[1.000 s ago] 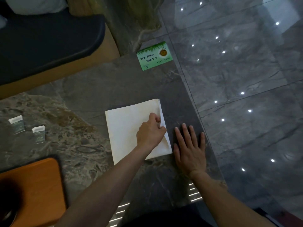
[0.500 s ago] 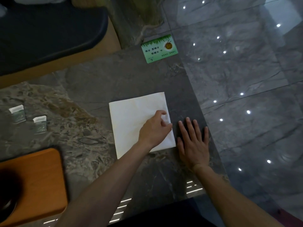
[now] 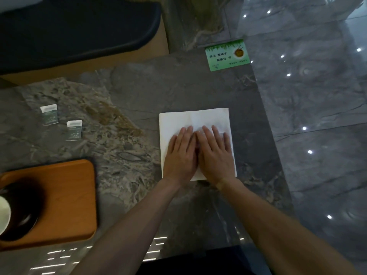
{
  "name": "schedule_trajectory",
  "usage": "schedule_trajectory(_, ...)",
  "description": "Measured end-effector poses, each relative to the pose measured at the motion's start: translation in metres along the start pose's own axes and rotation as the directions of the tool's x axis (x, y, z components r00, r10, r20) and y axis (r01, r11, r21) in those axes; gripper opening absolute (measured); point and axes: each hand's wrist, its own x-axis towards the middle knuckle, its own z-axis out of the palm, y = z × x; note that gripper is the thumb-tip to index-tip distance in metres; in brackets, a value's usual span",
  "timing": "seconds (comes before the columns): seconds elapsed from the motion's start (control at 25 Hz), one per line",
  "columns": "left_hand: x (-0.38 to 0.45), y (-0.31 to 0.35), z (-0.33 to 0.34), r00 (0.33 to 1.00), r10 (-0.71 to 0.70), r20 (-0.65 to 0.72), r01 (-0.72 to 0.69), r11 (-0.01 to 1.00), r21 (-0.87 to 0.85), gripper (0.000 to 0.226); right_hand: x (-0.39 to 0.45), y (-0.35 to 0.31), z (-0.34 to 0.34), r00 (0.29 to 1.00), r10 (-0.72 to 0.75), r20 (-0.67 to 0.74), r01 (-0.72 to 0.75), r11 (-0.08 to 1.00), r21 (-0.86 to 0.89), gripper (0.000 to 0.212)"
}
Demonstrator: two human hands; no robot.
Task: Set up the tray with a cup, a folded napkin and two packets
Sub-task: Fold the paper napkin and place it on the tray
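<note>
A white napkin [image 3: 190, 120] lies flat on the grey stone table [image 3: 139, 92], near its right edge. My left hand [image 3: 181, 155] and my right hand [image 3: 215, 155] both rest palm-down on it, side by side, fingers straight and holding nothing. Two small white-and-green packets [image 3: 49, 114] [image 3: 74, 130] lie on the table at the left. The orange wooden tray [image 3: 65, 195] sits at the lower left; on its left end stands a dark saucer [image 3: 23, 221] with a white cup [image 3: 3, 215], mostly cut off by the frame.
A green printed card [image 3: 227, 54] lies at the table's far right corner. A dark cushioned seat [image 3: 75, 26] stands behind the table. The table's right edge drops to a glossy grey tiled floor [image 3: 317, 116].
My left hand let go of the napkin's right edge and flattened on it. My right hand slid left from the bare table onto the napkin. The view shifted right.
</note>
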Motion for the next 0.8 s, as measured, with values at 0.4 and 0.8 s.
schedule_trajectory(0.4, 0.001, -0.028, 0.014, 0.998, -0.032, 0.056, 0.027, 0.996, 0.084, 0.062, 0.004, 0.011, 0.019, 0.999, 0.040, -0.004, -0.040, 0.989, -0.144, 0.069)
schedule_trajectory(0.8, 0.003, -0.069, -0.005, 0.986, -0.147, 0.083, 0.130, 0.975, 0.178, 0.078, 0.005, 0.008, 0.009, 0.996, 0.070, 0.057, -0.063, 0.992, -0.112, 0.072)
